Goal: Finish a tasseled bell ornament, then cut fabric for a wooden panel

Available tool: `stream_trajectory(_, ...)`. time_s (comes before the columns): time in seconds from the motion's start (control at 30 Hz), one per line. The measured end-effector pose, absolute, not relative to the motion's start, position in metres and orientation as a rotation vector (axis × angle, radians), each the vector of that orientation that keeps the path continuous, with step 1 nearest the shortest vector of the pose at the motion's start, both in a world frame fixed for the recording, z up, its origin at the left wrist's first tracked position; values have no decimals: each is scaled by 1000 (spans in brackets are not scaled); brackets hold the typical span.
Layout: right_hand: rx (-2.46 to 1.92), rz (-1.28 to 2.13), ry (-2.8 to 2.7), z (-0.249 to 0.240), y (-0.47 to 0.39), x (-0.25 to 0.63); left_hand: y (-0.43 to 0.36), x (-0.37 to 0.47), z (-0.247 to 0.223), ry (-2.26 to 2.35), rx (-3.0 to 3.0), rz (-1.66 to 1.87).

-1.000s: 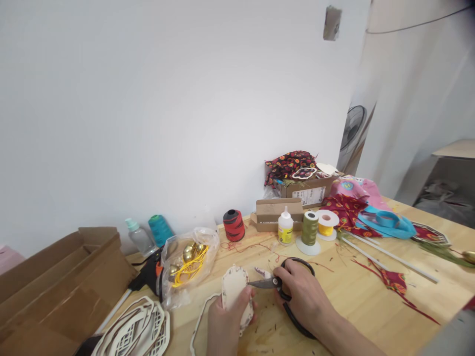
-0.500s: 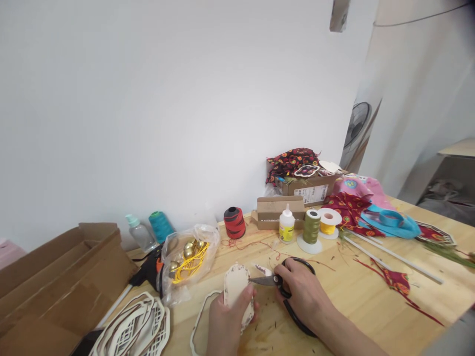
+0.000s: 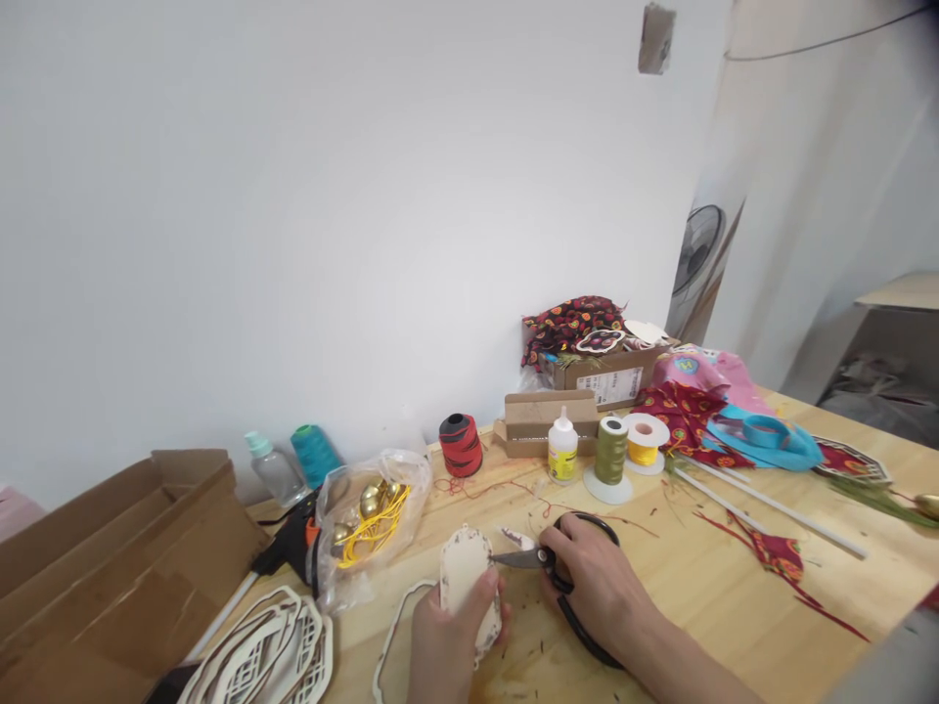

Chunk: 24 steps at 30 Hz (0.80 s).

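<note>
My left hand (image 3: 453, 631) grips a pale flat panel with a scalloped edge (image 3: 465, 577), thumb pressed on its face. Dark specks line the panel's border. In my right hand (image 3: 598, 587) is a pair of black-handled scissors (image 3: 583, 626). Their blade tip touches, or nearly touches, the panel's right edge. A small pale scrap with dark marks (image 3: 517, 539) shows just behind the blades. Beside my left hand, a thin pale frame (image 3: 396, 626) lies on the wooden table, partly covered by the hand.
At left are a cardboard box (image 3: 124, 567), stacked lattice frames (image 3: 268, 650), and a plastic bag of gold bells (image 3: 374, 518). Behind stand a red thread spool (image 3: 461, 446), glue bottle (image 3: 562, 450) and green spool (image 3: 610, 452). Fabrics (image 3: 682, 416) and white sticks (image 3: 770, 504) lie at right.
The camera view has shifted slightly, so most things sit a little further left in the picture. Both hands keep their hold, with the scissor tip still at the panel's edge.
</note>
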State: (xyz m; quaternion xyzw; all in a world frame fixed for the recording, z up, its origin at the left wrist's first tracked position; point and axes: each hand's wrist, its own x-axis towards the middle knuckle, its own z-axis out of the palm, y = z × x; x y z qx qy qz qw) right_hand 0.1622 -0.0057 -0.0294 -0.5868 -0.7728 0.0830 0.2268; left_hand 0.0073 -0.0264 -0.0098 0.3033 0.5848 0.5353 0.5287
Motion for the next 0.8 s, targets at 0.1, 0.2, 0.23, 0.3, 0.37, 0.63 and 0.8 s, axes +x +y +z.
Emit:
stream_trajectory(0.1,-1661,220,-2117,-27,-4,162,-27,6,-10,1394,740,1259)
stream_trajectory(0.2,-1675,213,-2094,-26,-4,164,-27,5,-11,1379,762,1243)
stream_trajectory(0.23,-1658,210,-2095,-26,-5,164,-27,5,-11,1376,767,1237)
stream_trajectory(0.3,-1605,198,-2112,-27,-5,164,-26,5,-12,1379,767,1232)
stream_trajectory(0.37,-1585,193,-2117,-27,-5,164,-26,4,-14,1382,762,1237)
stream_trajectory(0.63,-1595,239,-2107,-24,-6,163,-27,4,-13,1366,794,1216)
stream_trajectory(0.8,-1597,234,-2108,-27,-7,163,-28,7,-11,1399,800,1234)
